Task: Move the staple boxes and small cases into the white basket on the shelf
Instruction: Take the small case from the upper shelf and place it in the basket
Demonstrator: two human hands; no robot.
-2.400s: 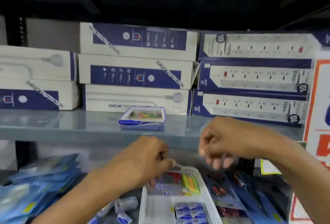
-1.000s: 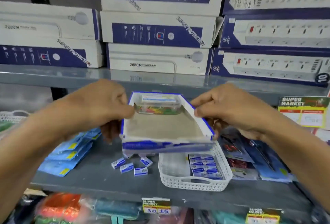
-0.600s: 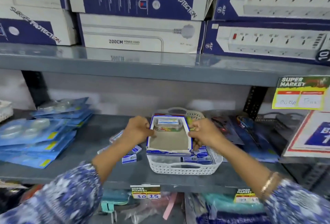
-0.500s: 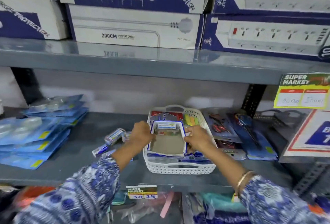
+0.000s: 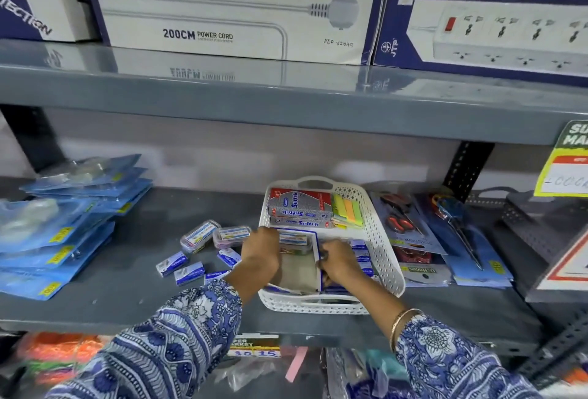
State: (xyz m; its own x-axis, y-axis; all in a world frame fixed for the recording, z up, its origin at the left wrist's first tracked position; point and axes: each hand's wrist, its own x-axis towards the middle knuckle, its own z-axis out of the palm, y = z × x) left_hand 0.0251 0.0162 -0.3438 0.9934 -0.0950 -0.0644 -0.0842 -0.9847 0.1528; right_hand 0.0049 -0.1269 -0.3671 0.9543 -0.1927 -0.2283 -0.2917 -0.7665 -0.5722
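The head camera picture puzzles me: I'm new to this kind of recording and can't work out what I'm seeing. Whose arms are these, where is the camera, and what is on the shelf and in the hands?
There is no machine here. A person wears one wide-angle camera on the head, looking forward and down, so the arms in blue patterned sleeves are their own. The left hand and right hand grip opposite sides of a shallow blue-edged cardboard tray, holding it in the white perforated plastic basket on the grey metal shelf. At the basket's back lie red and grey Softek boxes and coloured sticky notes. Left of the basket, loose on the shelf, are small blue and white staple boxes and two clear plastic cases. Farther left are blue packets; right of the basket, carded scissors.
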